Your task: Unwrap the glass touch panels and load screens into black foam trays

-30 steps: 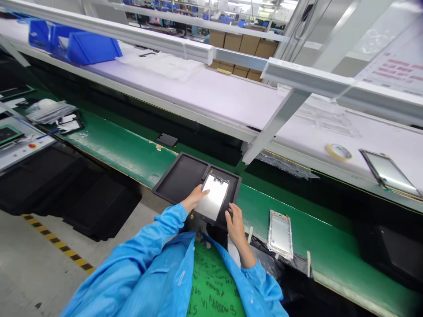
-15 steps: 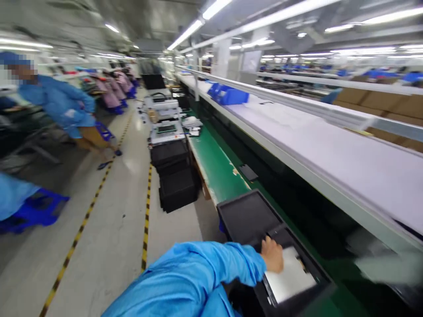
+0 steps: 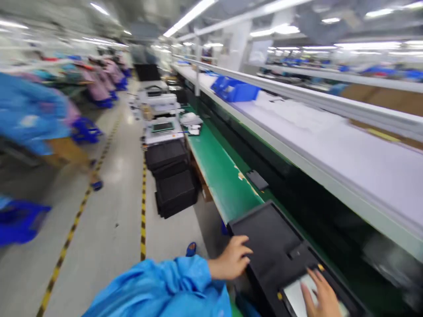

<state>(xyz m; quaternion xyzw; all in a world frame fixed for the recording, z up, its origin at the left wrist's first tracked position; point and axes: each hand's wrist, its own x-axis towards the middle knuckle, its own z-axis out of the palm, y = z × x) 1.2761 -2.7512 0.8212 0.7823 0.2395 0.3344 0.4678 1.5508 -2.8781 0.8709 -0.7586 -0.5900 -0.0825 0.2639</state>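
Note:
A black tray point(image 3: 264, 237) lies at the front end of the green bench. A flat, pale panel point(image 3: 295, 297) rests in its near compartment. My left hand point(image 3: 233, 259) hovers by the tray's left edge, fingers apart and holding nothing. Over the panel is my right hand point(image 3: 322, 295), thumb and fingers spread; the fingertips seem to touch its surface, and the hand covers much of it. The tray's far compartment holds nothing that I can make out.
A dark flat piece point(image 3: 257, 180) lies on the green bench point(image 3: 218, 176). Black trays point(image 3: 175, 189) are stacked on the floor to the left. Blue bins point(image 3: 234, 88) stand on the white shelf point(image 3: 297, 132). Another person point(image 3: 33, 114) in blue is across the aisle.
My left hand has come off the panel and drawn back left, opening. My right hand has entered over the panel. The view has shifted, and the person on the left is further left.

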